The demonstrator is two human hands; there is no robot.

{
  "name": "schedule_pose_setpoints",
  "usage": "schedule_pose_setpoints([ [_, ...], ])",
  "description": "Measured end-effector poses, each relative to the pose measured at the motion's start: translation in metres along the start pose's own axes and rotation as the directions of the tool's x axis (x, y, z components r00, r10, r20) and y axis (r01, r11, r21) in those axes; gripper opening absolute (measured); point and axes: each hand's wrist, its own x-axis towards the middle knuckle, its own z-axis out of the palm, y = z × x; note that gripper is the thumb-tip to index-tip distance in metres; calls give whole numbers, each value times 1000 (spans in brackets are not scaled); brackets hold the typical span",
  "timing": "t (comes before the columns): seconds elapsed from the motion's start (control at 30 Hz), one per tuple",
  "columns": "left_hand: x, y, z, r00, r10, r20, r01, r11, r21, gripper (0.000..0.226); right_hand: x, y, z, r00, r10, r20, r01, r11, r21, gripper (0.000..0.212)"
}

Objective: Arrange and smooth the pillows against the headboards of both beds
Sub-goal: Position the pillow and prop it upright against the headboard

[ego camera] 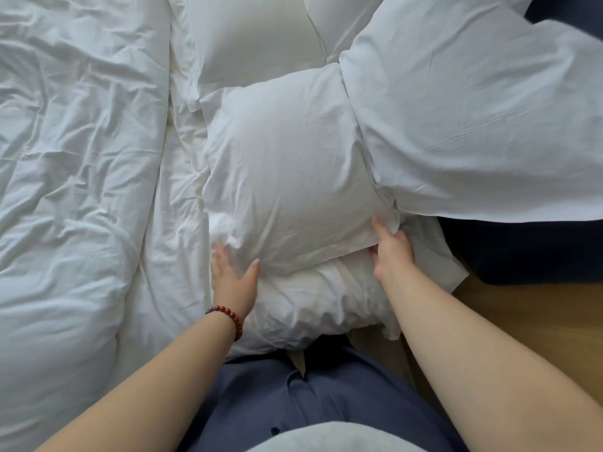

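Note:
A plump white pillow [287, 164] lies in the middle of the bed, resting on a second white pillow [319, 298] nearer to me. My left hand [233, 278], with a red bead bracelet on the wrist, grips the top pillow's near left corner, fingers under the fabric. My right hand [391, 252] holds its near right corner, thumb on top. A larger white pillow [473, 112] lies to the right, overlapping the top pillow's right edge. Another white pillow [257, 37] lies at the far end.
A crumpled white duvet [71, 164] covers the left side of the bed. A dark blue headboard or upholstered panel [522, 249] sits at the right, with wooden floor [528, 308] below it. My blue trousers press against the bed edge.

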Motion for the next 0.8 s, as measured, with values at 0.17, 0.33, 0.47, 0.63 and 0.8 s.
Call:
schedule_pose_setpoints([
  [0.17,-20,48,48,964,246,101,-258,957,129,79,21,-14,-2,985,-41,-169,42,999,5,49],
  [0.33,-18,88,85,878,452,155,-477,851,220,75,14,-9,-35,977,-78,-199,54,991,-122,18],
  [0.47,0,110,107,793,565,226,-598,653,464,75,7,12,-61,996,56,-64,-67,981,-185,33],
  [0.63,15,107,122,784,541,304,-579,459,674,77,14,-32,-41,957,-274,96,290,906,-309,65],
  [0.8,17,101,121,787,528,319,-567,413,713,75,11,-39,-41,932,-335,-139,254,878,-406,30],
])
